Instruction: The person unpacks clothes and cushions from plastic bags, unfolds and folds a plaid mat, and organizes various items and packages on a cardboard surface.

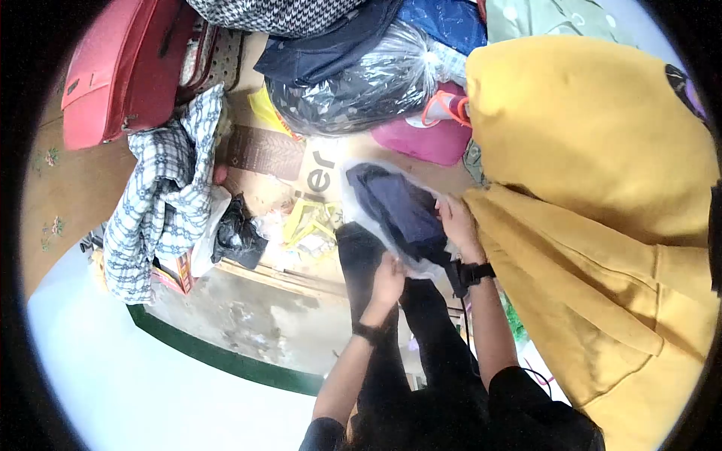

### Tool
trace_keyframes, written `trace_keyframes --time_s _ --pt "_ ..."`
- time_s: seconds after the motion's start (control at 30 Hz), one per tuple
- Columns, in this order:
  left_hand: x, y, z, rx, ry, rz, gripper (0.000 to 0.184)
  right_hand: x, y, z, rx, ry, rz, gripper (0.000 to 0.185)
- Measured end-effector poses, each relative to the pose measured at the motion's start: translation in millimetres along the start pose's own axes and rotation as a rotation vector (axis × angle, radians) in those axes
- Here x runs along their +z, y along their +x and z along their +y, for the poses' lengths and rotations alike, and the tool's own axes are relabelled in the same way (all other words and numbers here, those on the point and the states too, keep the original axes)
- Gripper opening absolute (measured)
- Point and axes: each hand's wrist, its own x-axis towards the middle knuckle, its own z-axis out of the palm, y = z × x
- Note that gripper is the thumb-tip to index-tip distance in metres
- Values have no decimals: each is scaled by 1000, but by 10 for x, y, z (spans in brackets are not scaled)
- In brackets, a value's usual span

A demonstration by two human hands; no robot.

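Above my lap, a translucent plastic bag (359, 197) holds folded dark navy cloth (406, 207). My left hand (388, 279) has its fingers closed on the near left edge of the bag. On the opposite side, my right hand (457, 224) grips the bag's right edge, thumb and fingers bent around the plastic. Part of the bag is hidden behind my hands. A large yellow garment (571, 180) spreads close beside my right hand and forearm.
A red suitcase (124, 71) stands at the upper left, with a checked cloth (162, 199) below it. At the back lies a stuffed clear bag (331, 94) near a magenta item (429, 139). Yellow packaging (312, 222) and a black plastic bag (237, 237) lie left of my legs.
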Motion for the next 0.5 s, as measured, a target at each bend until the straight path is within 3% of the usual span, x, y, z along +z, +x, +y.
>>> trace_keyframes --time_s 0.07,0.13,0.2,0.3,0.5 --pt "34 313 274 58 17 -7 17 0 251 -59 8 -48 43 18" --pt "39 690 419 154 -42 -40 17 140 627 139 -141 -161 160 19" --pt "165 1037 492 206 -58 56 18 182 1041 217 -103 -245 156 21" --pt "138 1282 908 297 -98 50 19 131 1533 317 -72 -128 202 23" --pt "31 981 1217 254 -34 -54 17 -206 1600 180 -20 135 85 24"
